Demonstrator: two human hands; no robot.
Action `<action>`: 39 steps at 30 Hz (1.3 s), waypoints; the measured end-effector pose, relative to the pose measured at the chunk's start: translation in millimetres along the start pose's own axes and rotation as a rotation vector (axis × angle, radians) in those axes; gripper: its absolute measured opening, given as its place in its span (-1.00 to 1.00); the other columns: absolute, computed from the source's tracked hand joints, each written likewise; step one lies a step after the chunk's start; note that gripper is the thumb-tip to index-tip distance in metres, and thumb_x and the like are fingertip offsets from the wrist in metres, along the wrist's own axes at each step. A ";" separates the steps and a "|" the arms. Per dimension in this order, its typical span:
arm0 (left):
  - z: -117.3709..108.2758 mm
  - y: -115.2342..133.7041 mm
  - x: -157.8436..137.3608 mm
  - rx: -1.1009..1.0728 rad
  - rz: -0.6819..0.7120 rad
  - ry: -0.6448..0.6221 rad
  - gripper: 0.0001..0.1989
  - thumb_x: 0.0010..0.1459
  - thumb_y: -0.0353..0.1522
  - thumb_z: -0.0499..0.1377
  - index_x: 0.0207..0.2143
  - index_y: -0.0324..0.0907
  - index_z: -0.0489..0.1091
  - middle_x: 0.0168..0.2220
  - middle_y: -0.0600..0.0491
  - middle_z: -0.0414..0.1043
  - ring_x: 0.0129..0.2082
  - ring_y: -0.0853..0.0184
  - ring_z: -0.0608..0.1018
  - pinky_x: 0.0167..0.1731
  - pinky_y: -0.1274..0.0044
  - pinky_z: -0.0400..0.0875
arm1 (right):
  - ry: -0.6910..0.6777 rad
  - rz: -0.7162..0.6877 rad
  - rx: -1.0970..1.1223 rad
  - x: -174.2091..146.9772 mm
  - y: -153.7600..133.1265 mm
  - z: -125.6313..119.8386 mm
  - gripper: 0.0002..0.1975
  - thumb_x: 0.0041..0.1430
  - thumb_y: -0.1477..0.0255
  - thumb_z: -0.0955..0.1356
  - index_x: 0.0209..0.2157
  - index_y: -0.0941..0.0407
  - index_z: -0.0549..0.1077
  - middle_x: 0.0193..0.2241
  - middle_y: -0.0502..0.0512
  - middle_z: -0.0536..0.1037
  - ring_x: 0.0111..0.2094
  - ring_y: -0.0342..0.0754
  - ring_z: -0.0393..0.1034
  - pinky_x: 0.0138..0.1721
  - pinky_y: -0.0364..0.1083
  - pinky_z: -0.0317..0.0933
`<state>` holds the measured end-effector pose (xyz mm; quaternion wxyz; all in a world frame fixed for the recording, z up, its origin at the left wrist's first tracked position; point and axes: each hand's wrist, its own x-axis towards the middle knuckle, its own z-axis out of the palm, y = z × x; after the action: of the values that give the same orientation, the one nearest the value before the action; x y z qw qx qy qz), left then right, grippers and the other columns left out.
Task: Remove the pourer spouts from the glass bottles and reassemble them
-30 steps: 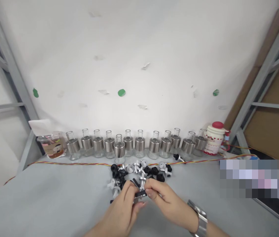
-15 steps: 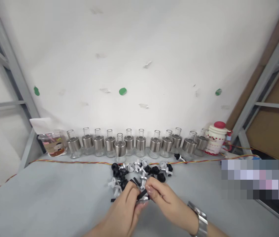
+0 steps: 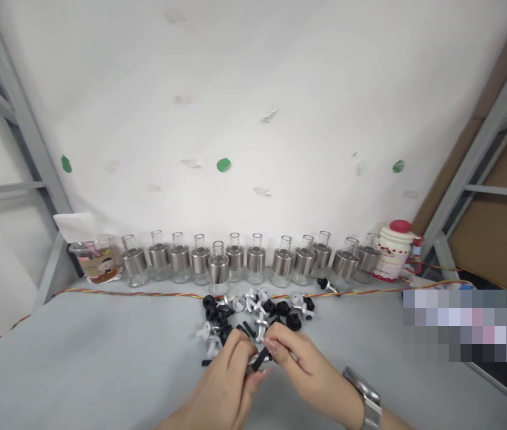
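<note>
Both hands meet over a pile of small parts on the grey table [image 3: 114, 340]. My left hand [image 3: 229, 373] is closed around a small silvery piece, mostly hidden by the fingers. Between finger and thumb, my right hand [image 3: 295, 361] pinches the end of a short black strip [image 3: 260, 359], which runs back to the piece in the left hand. Beyond the fingertips lie several silver-and-clear pieces shaped like bottle stoppers [image 3: 261, 327] and black round caps [image 3: 293, 322]. Another black strip [image 3: 207, 362] sticks out left of my left hand.
Along the wall stands a row of glass bottles with metal sleeves [image 3: 219, 270]. A plastic drink cup [image 3: 100, 263] is at the left end, a white jar with red lid [image 3: 392, 254] at the right. A twisted wire [image 3: 146, 292] crosses the table before the bottles, near a pourer [image 3: 327, 286].
The black strip between my hands is now more upright and bent than before. My right hand and wrist have shifted slightly to the right; the pile looks unchanged.
</note>
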<state>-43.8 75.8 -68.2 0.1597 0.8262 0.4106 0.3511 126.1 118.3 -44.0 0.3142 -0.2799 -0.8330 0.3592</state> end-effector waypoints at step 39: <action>7.1 -1.9 -6.4 -0.016 0.155 0.201 -0.74 0.13 -0.52 -0.09 -0.10 -0.18 0.06 -0.24 -0.04 0.09 -0.28 0.29 0.29 -0.31 0.48 0.31 | 0.287 -0.616 -0.717 -0.7 -7.7 -3.4 -0.84 0.19 0.51 0.16 -0.38 0.19 0.34 -0.61 0.03 0.32 -0.56 -0.15 0.09 -0.52 -0.13 -0.02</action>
<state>-42.5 72.1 -77.2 0.0968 0.8148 0.3566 0.4468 127.2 114.7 -36.4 0.4013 -0.1576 -0.8965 -0.1018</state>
